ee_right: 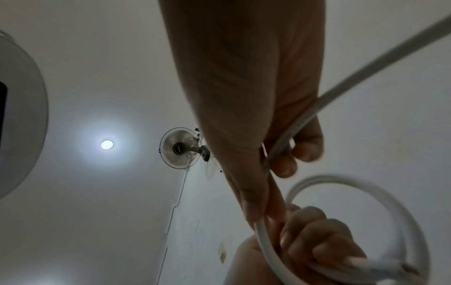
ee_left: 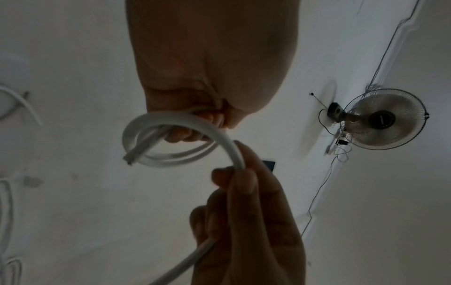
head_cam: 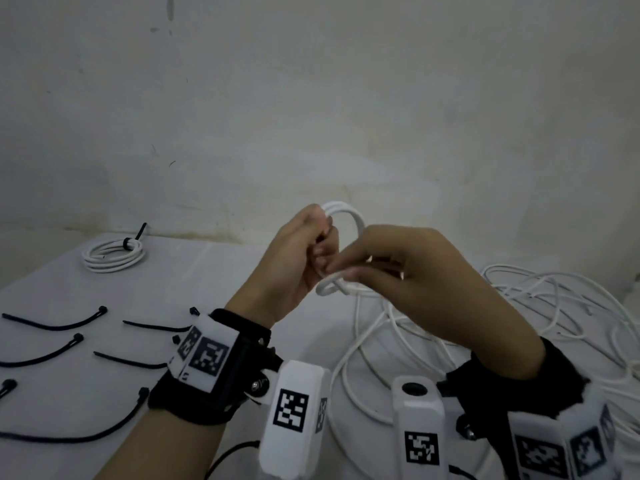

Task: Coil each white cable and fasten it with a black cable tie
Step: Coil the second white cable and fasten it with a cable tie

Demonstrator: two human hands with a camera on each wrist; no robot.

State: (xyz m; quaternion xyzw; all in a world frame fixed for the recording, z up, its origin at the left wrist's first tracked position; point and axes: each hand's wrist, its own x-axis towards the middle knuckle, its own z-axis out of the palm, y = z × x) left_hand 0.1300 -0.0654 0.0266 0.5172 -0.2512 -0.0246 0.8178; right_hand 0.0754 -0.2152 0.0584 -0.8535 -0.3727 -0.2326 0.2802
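A white cable [head_cam: 343,216] is being coiled above the table [head_cam: 221,271]. The first small loops are gripped in the left hand [head_cam: 298,258], while the running length is pinched by the right hand [head_cam: 391,271]. Next, more slack from the loose heap [head_cam: 519,306] must be wound on before a black tie [head_cam: 52,323] is taken.

A pale, scuffed plaster wall [head_cam: 311,98] rises beyond the hands, marked with faint stains and small dark scratches. Below the hands lies a bench [head_cam: 214,271] covered in light grey. Above the hands, a white ceiling [ee_right: 85,221] holds a round glowing lamp [ee_right: 107,143]. A caged fan [ee_right: 179,148] is mounted high nearby, with thin wiring [ee_left: 319,192] running along the wall beside it.
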